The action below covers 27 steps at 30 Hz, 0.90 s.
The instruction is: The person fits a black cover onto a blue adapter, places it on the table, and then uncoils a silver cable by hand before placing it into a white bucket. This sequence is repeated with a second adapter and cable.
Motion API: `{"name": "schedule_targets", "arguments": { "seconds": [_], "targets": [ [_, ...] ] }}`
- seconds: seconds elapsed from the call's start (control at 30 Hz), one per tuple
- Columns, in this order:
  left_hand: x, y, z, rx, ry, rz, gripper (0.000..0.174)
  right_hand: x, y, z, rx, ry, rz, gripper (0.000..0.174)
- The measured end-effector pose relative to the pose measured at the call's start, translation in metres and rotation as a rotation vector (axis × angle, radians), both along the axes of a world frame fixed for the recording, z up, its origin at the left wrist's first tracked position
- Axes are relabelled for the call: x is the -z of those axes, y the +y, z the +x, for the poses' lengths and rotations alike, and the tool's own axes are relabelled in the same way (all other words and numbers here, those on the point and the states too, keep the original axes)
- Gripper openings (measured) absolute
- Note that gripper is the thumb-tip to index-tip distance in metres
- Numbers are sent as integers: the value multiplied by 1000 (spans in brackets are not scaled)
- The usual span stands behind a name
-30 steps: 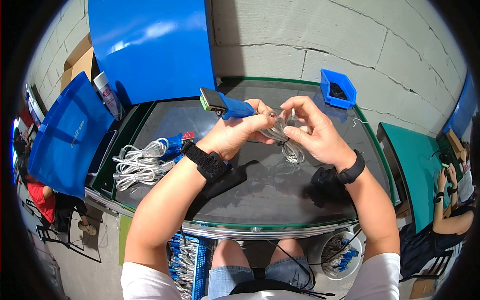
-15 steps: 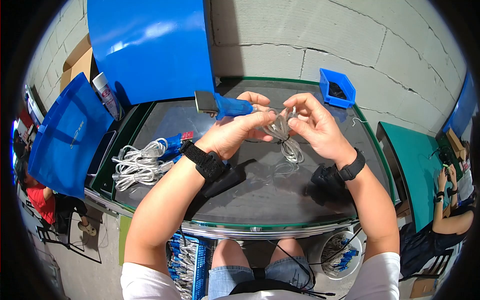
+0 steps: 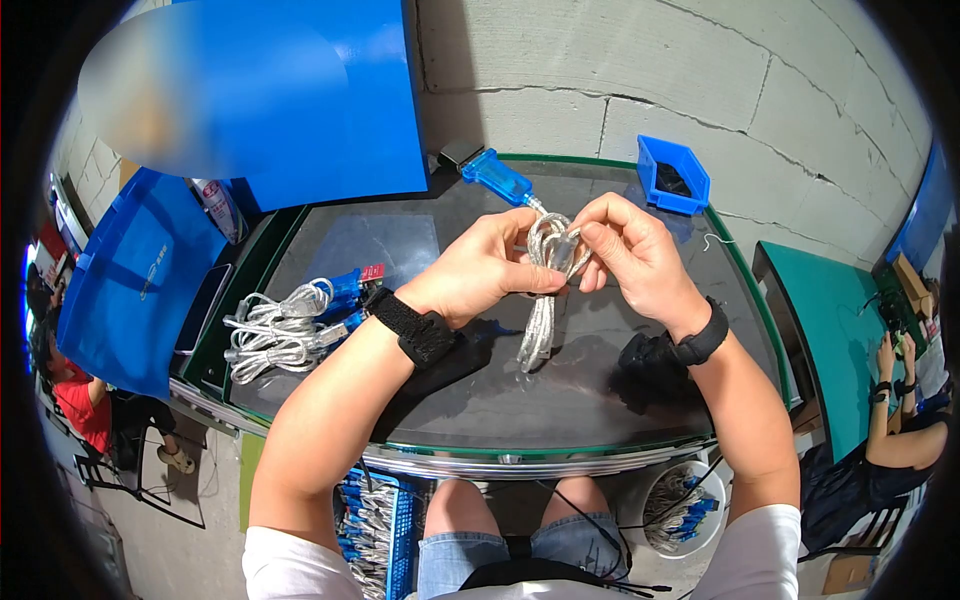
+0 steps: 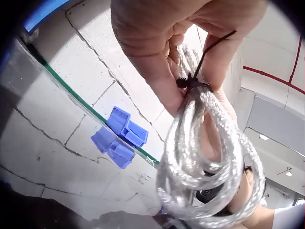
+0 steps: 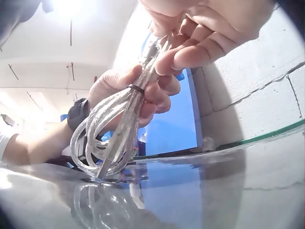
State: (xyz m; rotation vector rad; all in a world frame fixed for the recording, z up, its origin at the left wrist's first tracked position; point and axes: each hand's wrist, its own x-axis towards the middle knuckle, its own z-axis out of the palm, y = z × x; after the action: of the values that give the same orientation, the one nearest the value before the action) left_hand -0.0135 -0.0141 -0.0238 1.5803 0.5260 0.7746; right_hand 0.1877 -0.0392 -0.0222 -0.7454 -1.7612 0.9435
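Observation:
A coiled clear-jacketed silver cable [image 3: 538, 330] with a translucent blue connector [image 3: 497, 178] is held over the table's middle. My left hand [image 3: 485, 262] grips the coil around its waist, thumb on the near side, beside a black twist tie [image 4: 193, 83] wrapped round it. My right hand [image 3: 640, 265] pinches the upper loops of the cable between thumb and fingers. The blue connector points away toward the wall, and its black end lies by the blue panel. In the right wrist view the lower loops [image 5: 102, 126] hang close over the glossy tabletop, a metal plug [image 5: 112, 150] among them.
More coiled cables [image 3: 285, 335] lie at the table's left. A small blue bin [image 3: 675, 190] stands at the back right corner, a large blue panel [image 3: 330, 110] at the back left. Below the front edge are a blue basket [image 3: 400, 535] and a white bucket [image 3: 715, 490] of cables.
The blue connector has swung from pointing left to pointing away toward the wall. The coil's lower loops have moved nearer to me and left. Both hands still hold the cable.

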Motion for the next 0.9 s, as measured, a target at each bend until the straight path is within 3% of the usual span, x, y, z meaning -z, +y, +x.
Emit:
{"name": "schedule_targets", "arguments": {
  "seconds": [0.57, 0.7, 0.9],
  "targets": [
    [-3, 0, -4, 48, 13, 10, 39, 0, -3, 2, -58, -18, 11, 15],
    [-2, 9, -9, -110, -166, -69, 37, -1, -6, -6, 45, 27, -11, 29],
    [1, 14, -11, -281, -340, -117, 29, 4, -2, -2, -54, -172, -44, 31]
  ]
}}
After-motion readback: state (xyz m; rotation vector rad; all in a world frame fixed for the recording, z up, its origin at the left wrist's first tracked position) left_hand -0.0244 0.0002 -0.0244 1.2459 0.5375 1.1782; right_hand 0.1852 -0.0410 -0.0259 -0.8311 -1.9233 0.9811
